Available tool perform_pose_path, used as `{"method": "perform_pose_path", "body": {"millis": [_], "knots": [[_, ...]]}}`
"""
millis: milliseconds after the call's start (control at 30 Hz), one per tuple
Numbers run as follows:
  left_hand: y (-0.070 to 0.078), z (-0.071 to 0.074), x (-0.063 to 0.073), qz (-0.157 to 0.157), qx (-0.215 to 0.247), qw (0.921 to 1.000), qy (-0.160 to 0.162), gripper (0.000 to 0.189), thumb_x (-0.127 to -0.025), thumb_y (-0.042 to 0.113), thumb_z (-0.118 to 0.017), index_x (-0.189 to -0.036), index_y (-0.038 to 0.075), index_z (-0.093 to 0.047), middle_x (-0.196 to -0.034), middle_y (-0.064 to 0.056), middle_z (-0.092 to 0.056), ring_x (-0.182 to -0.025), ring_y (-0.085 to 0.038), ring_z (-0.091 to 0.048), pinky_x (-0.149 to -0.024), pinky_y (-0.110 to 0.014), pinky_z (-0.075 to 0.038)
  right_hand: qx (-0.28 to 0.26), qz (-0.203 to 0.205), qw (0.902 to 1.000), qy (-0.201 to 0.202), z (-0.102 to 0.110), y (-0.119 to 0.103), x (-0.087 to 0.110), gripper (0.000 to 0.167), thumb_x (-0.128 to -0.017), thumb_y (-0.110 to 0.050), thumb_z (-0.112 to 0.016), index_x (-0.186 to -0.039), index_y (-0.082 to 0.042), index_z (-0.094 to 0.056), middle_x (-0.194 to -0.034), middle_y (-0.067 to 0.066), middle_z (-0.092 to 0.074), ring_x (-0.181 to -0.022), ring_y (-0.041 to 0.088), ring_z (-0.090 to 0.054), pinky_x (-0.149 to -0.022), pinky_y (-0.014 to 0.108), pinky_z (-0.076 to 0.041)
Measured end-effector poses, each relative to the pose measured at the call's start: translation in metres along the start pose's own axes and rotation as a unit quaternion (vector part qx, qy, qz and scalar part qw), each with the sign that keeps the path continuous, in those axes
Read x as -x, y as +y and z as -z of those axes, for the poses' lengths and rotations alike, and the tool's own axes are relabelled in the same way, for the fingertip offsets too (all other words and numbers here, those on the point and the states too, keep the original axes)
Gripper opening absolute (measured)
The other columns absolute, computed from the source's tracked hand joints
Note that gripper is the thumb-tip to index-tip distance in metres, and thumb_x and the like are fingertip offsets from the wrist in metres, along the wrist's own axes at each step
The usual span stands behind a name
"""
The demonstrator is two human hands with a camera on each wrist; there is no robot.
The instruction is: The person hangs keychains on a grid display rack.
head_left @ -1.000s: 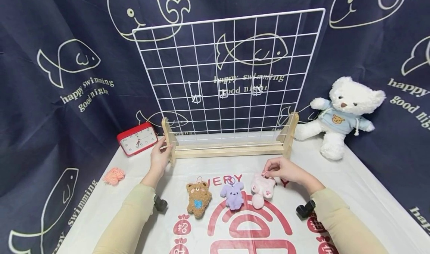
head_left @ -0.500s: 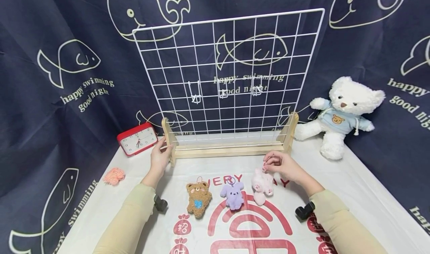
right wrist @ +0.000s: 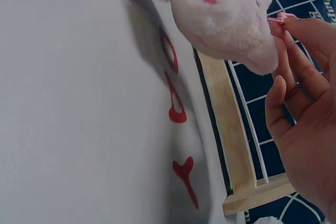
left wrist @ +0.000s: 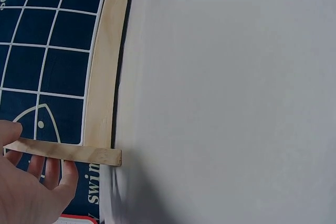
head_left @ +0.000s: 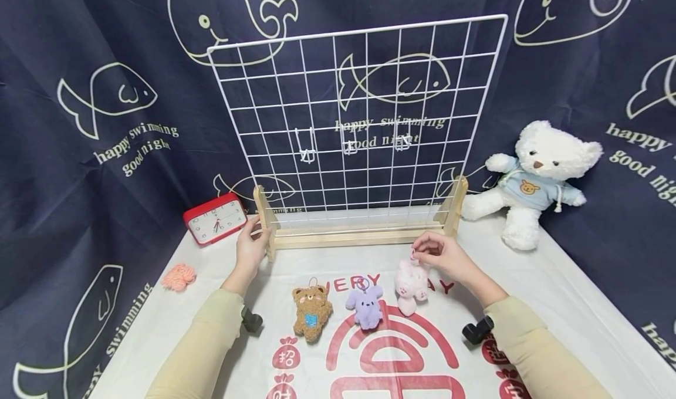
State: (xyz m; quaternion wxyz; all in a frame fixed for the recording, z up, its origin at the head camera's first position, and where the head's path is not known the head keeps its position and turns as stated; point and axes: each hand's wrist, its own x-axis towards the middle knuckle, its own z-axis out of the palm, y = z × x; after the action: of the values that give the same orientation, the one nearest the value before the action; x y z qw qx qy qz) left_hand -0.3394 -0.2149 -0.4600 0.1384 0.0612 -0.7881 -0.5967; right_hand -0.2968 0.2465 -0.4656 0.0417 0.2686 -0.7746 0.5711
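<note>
My right hand pinches the pink clasp of a pink plush keychain, which hangs below the fingers. Red paw marks show on the plush in the right wrist view. Around the left wooden end piece of a white wire grid rack, my left hand grips with the thumb on one side and fingers on the other. A brown bear keychain and a purple plush keychain lie on the table in front of the rack. Three white hooks, one of them the left hook, hang on the grid.
Left of the rack stands a red clock, close to my left hand. A coral-coloured yarn-like bundle lies nearer. At the right sits a white teddy bear in a blue top. A dark patterned curtain backs the table.
My right hand has risen a little toward the rack, lifting the pink plush keychain until it hangs from its clasp. The left hand keeps its grip on the rack's end piece.
</note>
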Motion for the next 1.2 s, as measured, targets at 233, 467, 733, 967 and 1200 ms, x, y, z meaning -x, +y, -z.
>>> {"method": "perform_pose_path", "body": {"millis": [233, 467, 733, 967, 1200], "knots": [[0.001, 0.0, 0.001, 0.002, 0.0, 1.0, 0.003, 0.05, -0.1, 0.008, -0.062, -0.148, 0.004, -0.048, -0.136, -0.025, -0.055, -0.125, -0.041, -0.054, -0.107, -0.048, -0.048, 0.004, 0.037, 0.9989, 0.027, -0.001, -0.01, -0.005, 0.016, -0.088, 0.012, -0.071, -0.104, 0.01, -0.066, -0.091, 0.027, -0.07, -0.079, 0.012, -0.068, -0.067, 0.017, -0.055], [-0.001, 0.0, 0.0, -0.003, 0.002, 1.0, 0.002, 0.05, -0.1, 0.007, -0.062, -0.148, 0.004, -0.049, -0.135, -0.025, -0.054, -0.124, -0.041, -0.055, -0.108, -0.048, -0.048, 0.012, 0.054, 0.9965, 0.063, -0.003, -0.02, -0.01, 0.017, -0.088, 0.013, -0.07, -0.104, 0.01, -0.067, -0.09, 0.027, -0.071, -0.076, 0.011, -0.066, -0.066, 0.017, -0.054], [-0.001, 0.0, 0.001, -0.005, 0.001, 1.0, 0.002, 0.05, -0.1, 0.006, -0.061, -0.148, 0.003, -0.048, -0.134, -0.025, -0.054, -0.123, -0.041, -0.055, -0.108, -0.048, -0.048, 0.022, 0.045, 0.9939, 0.098, -0.001, -0.028, -0.017, 0.015, -0.089, 0.012, -0.07, -0.104, 0.01, -0.066, -0.091, 0.022, -0.073, -0.076, 0.008, -0.066, -0.066, 0.017, -0.055], [-0.001, -0.001, 0.002, -0.004, 0.0, 1.0, 0.005, 0.05, -0.1, 0.005, -0.061, -0.148, 0.003, -0.049, -0.134, -0.025, -0.054, -0.123, -0.041, -0.055, -0.108, -0.046, -0.049, 0.064, 0.05, 0.9882, 0.13, -0.003, -0.056, -0.02, 0.015, -0.089, 0.012, -0.07, -0.103, 0.012, -0.067, -0.09, 0.026, -0.071, -0.074, 0.006, -0.062, -0.063, 0.019, -0.049], [0.0, -0.001, 0.001, -0.004, 0.001, 1.0, 0.004, 0.05, -0.1, 0.005, -0.061, -0.149, 0.004, -0.048, -0.134, -0.025, -0.054, -0.123, -0.04, -0.055, -0.107, -0.046, -0.049, 0.083, 0.055, 0.9825, 0.157, -0.006, -0.083, -0.021, 0.013, -0.088, 0.011, -0.07, -0.101, 0.012, -0.067, -0.088, 0.029, -0.069, -0.071, 0.008, -0.06, -0.061, 0.022, -0.044]]}}
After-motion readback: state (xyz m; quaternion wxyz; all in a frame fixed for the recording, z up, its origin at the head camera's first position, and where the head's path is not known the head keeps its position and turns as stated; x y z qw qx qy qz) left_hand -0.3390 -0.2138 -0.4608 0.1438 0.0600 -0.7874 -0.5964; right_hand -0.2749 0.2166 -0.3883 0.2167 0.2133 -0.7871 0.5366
